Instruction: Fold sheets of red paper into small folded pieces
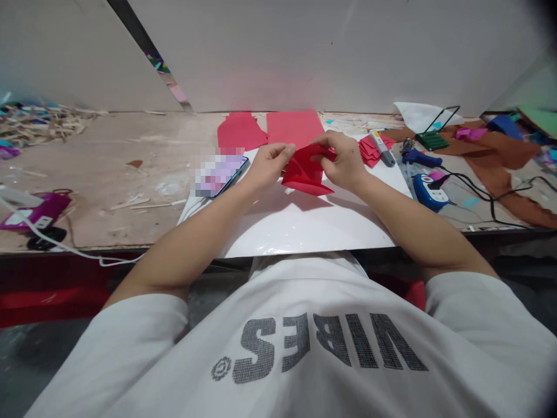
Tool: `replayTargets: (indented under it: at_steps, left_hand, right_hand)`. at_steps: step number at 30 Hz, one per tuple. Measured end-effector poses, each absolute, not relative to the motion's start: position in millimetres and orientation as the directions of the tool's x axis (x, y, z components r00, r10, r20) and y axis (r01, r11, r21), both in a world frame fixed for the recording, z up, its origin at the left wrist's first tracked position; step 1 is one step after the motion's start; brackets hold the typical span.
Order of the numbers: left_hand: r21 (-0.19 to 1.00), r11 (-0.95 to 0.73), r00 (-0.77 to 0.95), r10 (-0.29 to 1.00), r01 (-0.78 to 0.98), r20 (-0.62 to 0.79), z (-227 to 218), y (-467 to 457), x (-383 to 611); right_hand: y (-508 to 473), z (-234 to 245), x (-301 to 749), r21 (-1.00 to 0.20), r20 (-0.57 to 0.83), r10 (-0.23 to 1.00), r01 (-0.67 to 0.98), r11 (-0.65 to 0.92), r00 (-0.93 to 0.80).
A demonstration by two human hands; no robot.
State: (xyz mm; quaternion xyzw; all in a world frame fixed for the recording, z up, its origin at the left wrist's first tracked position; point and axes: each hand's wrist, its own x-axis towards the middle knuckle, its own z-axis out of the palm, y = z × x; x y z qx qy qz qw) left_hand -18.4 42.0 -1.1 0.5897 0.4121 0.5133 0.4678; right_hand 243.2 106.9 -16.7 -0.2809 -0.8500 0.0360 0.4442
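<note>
Between my two hands a piece of red paper is held up over a white board, its lower edge folded or curled. My left hand pinches its left side with thumb and forefinger. On the right side, my right hand grips the upper edge with bent fingers. Behind the hands lie a flat red sheet and a second red piece with an uneven edge. A phone with a lit screen is propped beside my left forearm.
To the right are a stack of red pieces, a grey-and-yellow utility knife, a blue glue gun, and a blue power socket with black cables. A purple socket block with a white cable and wood scraps are left.
</note>
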Motion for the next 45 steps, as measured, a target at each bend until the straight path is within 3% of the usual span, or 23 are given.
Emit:
replayTargets:
  at_steps: [4,8,15,21,35,45]
  left_hand:
    - [0.991,-0.135,0.180,0.974,-0.015,0.136,-0.5,37.9,-17.6]
    - [0.997,-0.041,0.262,0.963,-0.071,0.059,-5.3,33.9,-13.3]
    - [0.979,0.035,0.342,0.939,-0.201,0.037,-11.9,26.8,-1.8]
    - [0.985,-0.024,0.315,0.946,-0.173,0.079,-19.0,30.4,-2.0]
    - [0.957,0.035,0.314,0.947,-0.289,0.060,-13.2,21.1,3.4]
    - [0.974,-0.006,0.343,0.935,-0.227,0.086,-26.4,32.4,-3.0]
  right_hand:
    - [103.1,-20.4,239.8,-0.280,0.701,0.521,0.484,0.829,-0.487]
    - [102.1,-26.5,235.4,-0.202,0.740,0.452,0.476,0.856,-0.498]
    - [90.7,-31.1,229.3,-0.277,0.699,0.568,0.568,0.775,-0.435]
    - [100.0,-43.4,227.4,-0.287,0.800,0.436,0.375,0.881,-0.412]
    - [91.7,-37.1,223.8,-0.284,0.796,0.430,0.364,0.887,-0.426]
    - [93.1,-39.1,225.7,-0.326,0.776,0.458,0.345,0.880,-0.433]
